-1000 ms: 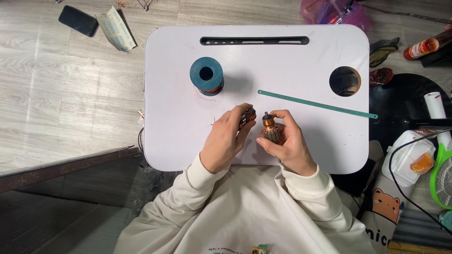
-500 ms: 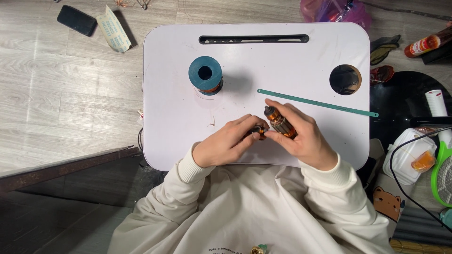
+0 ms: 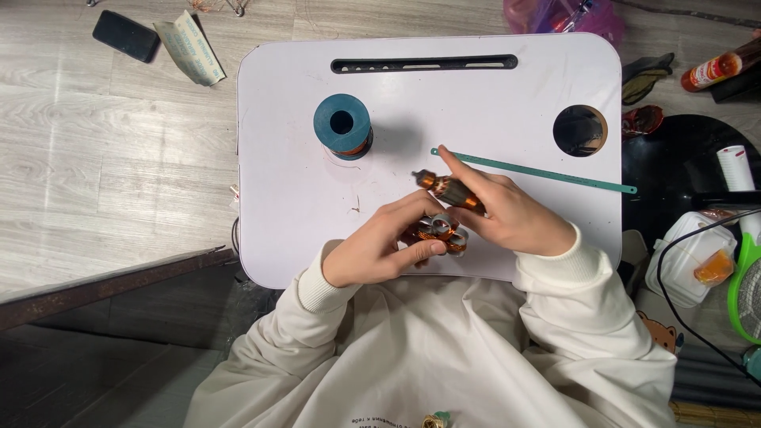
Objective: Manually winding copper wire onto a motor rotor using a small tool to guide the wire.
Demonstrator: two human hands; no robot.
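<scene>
Over the near edge of the white lap table (image 3: pixel 285 119), the right hand (image 3: pixel 507 218) grasps a small motor armature (image 3: pixel 450 190), shaft tilted toward the teal wire spool (image 3: pixel 342 125). The left hand (image 3: pixel 380 250) pinches a cluster of copper-wound coils (image 3: pixel 441 231) just below it. Judgement: the coils seat best with the armature held steady and the windings unstrained. A teal strip (image 3: pixel 539 171) lies beside.

armature (image 3: pixel 449 190): lower end hidden under right hand (image 3: pixel 515 218) | bottle (image 3: pixel 717 70): cut by edge
</scene>
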